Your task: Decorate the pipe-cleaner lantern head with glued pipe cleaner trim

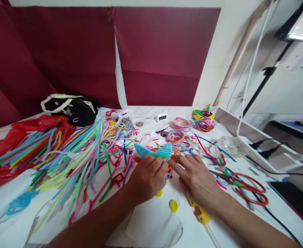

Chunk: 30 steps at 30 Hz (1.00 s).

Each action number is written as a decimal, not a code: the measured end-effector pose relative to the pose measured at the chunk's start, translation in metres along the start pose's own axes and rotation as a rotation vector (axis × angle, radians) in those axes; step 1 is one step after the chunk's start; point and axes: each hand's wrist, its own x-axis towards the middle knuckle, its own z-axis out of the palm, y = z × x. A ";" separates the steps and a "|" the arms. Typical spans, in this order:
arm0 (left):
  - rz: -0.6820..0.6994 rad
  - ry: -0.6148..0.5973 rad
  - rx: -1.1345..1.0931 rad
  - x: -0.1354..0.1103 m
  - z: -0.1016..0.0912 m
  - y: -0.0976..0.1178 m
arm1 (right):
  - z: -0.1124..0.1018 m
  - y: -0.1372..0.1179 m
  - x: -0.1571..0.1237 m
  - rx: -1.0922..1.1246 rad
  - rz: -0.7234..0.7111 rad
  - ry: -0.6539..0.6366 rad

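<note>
My left hand (146, 177) is curled shut on a small craft piece of wound pipe cleaners (153, 151), light blue with two pointed ends and orange and green parts beneath. My right hand (196, 179) meets it from the right, fingers pressed together and fingertips pinching the same piece near its middle. Both hands rest on the white table (151, 224). A yellow glue gun (201, 214) lies under my right wrist. Two small yellow round pieces (173, 205) lie just below the hands.
A big loose heap of coloured pipe cleaners (71, 155) covers the table's left, spilling from a red plastic bag (24, 131). A black bag (72, 108) sits behind. Rings and clear balls (181, 123) lie at the back right, red loops (249, 187) and cables on the right.
</note>
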 end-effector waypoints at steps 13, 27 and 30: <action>-0.565 0.465 -0.223 -0.005 -0.011 -0.028 | 0.004 0.005 -0.009 0.021 0.025 -0.005; -1.057 -0.001 -1.083 -0.022 -0.017 -0.091 | 0.010 0.006 -0.017 0.058 0.017 0.096; -0.954 -0.130 -1.194 -0.029 -0.022 -0.102 | 0.010 0.006 -0.018 0.067 0.021 0.096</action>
